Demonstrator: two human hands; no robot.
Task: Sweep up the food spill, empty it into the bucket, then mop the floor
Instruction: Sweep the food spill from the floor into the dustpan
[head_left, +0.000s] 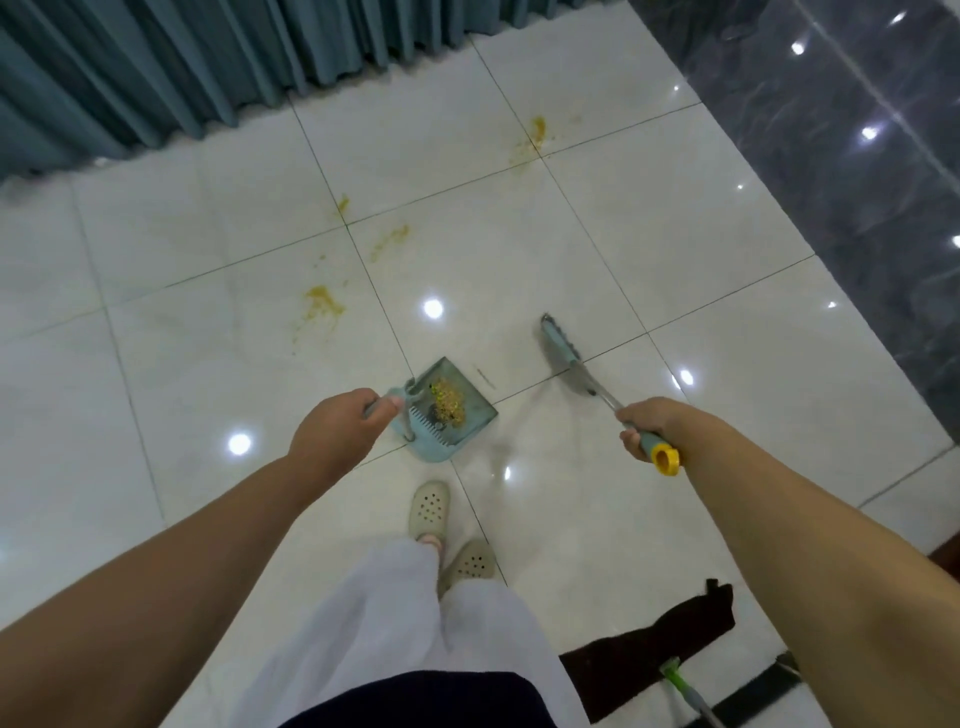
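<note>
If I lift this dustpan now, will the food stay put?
The dustpan probably lifts easily; it looks like thin plastic. The loose food pile sits mid-pan, so tipping the open lip down would likely spill it. The left hand holds its handle.

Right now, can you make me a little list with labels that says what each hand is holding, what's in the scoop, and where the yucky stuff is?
left hand: grips the handle of the light blue plastic dustpan
right hand: grips the metal-handled broom with a yellow end cap
broom head: on the floor, apart from the dustpan
in the dustpan: a pile of yellow-brown food crumbs
floor: glossy white tiles
still dirty: yellow smear stains on the tiles beyond the dustpan
curtain: grey-green pleated curtain along the far edge
</note>
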